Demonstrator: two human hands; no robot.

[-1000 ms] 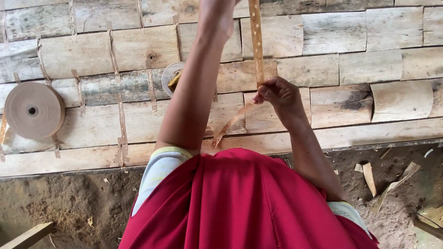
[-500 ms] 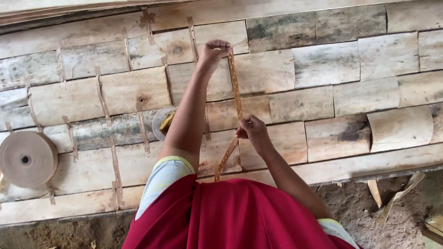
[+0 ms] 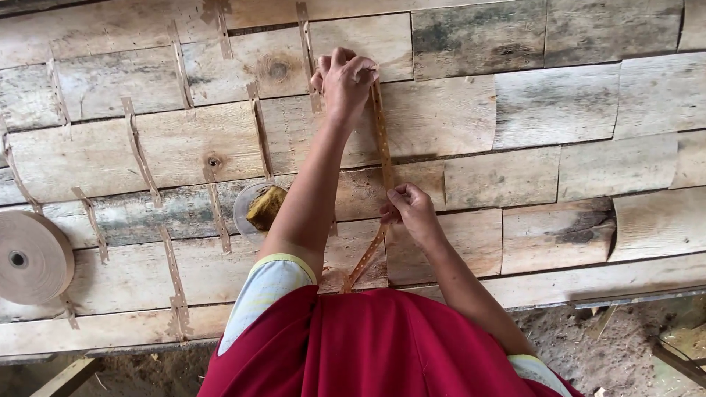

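My left hand (image 3: 343,79) presses the far end of a thin perforated brown tape strip (image 3: 383,151) against wood veneer sheets (image 3: 456,117) laid on a bench. My right hand (image 3: 412,209) pinches the same strip lower down, over a seam between sheets. The strip's loose tail (image 3: 362,261) curls down toward my red shirt. Both hands are closed on the strip.
A large roll of brown tape (image 3: 31,257) rests at the left. A small round dish with a yellow-brown sponge (image 3: 263,207) sits beside my left forearm. Several taped seams (image 3: 140,151) cross the sheets. Dirt floor with wood scraps (image 3: 662,345) lies below the bench edge.
The view has shifted so my left hand, earlier at the top edge, is fully visible. Both hands still hold the strip; the right hand has slid slightly along it.
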